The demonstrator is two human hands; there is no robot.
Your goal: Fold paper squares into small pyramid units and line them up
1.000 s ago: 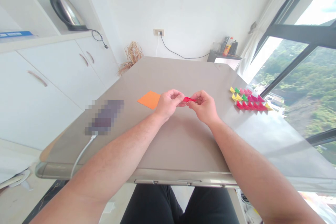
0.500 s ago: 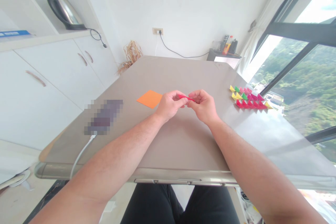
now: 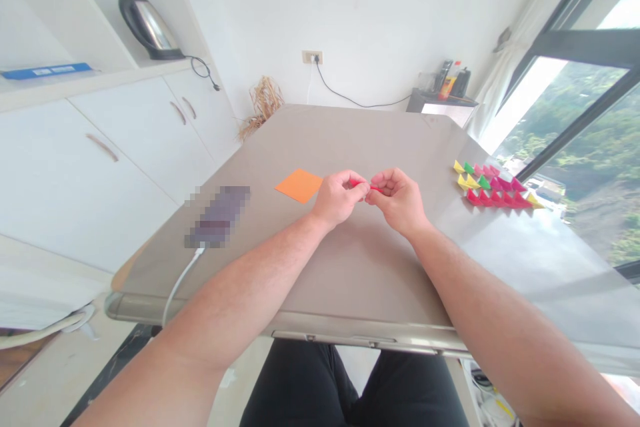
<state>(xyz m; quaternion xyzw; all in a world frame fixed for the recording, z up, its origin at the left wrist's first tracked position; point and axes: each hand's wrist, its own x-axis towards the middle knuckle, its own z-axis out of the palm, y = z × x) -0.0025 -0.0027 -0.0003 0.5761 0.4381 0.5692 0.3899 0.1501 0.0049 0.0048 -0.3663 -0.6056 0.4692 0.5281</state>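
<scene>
Above the middle of the table, my left hand point(image 3: 338, 200) and my right hand point(image 3: 401, 200) pinch a small folded red paper point(image 3: 376, 189) between them. Fingers cover most of it, so its full shape is hidden. The fingertips of both hands nearly meet at its middle. A flat sheet of orange paper point(image 3: 299, 185) lies on the table just left of my left hand, its right corner tucked from sight behind that hand.
Rows of small folded paper pieces point(image 3: 495, 198), red, pink, yellow and green, stand at the table's right side by the window. A blurred-out device point(image 3: 217, 217) with a white cable point(image 3: 183, 280) lies at left. The grey table point(image 3: 350, 140) reaches towards the wall.
The whole view has shifted, so everything appears further right. Both hands stay together on the red paper, with less of it showing between the fingers.
</scene>
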